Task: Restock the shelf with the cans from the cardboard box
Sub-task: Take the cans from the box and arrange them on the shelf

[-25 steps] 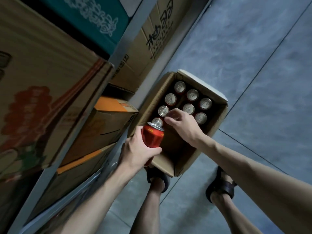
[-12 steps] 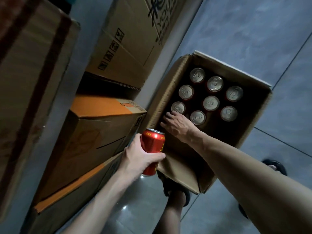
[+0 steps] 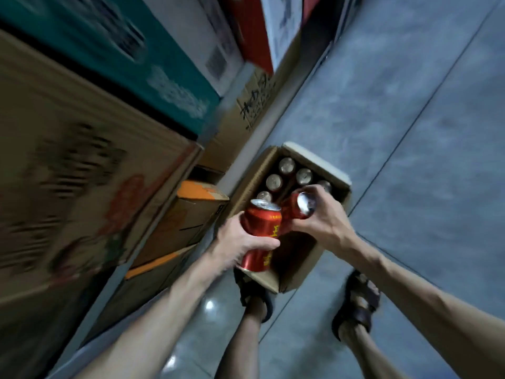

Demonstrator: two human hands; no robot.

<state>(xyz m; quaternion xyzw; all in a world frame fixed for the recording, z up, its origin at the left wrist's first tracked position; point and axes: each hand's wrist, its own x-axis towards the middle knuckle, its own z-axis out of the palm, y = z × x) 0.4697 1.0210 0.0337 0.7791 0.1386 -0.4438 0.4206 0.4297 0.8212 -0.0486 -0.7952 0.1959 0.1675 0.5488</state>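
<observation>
Over the cardboard box point(image 3: 297, 272) on the floor, my left grip point(image 3: 240, 242) clasps an upright red can point(image 3: 261, 236). At 2 o'clock my right grip point(image 3: 325, 222) clutches a second can point(image 3: 299, 207), tipped sideways, just beside it. Remaining cans point(image 3: 274, 181) stand beyond. The risk: the cans knock together and the tilted one slips before reaching the shelf point(image 3: 232, 170) at 9 o'clock.

Glossy metal cans point(image 3: 287, 167), seemingly matt cardboard box point(image 3: 293, 272).
</observation>
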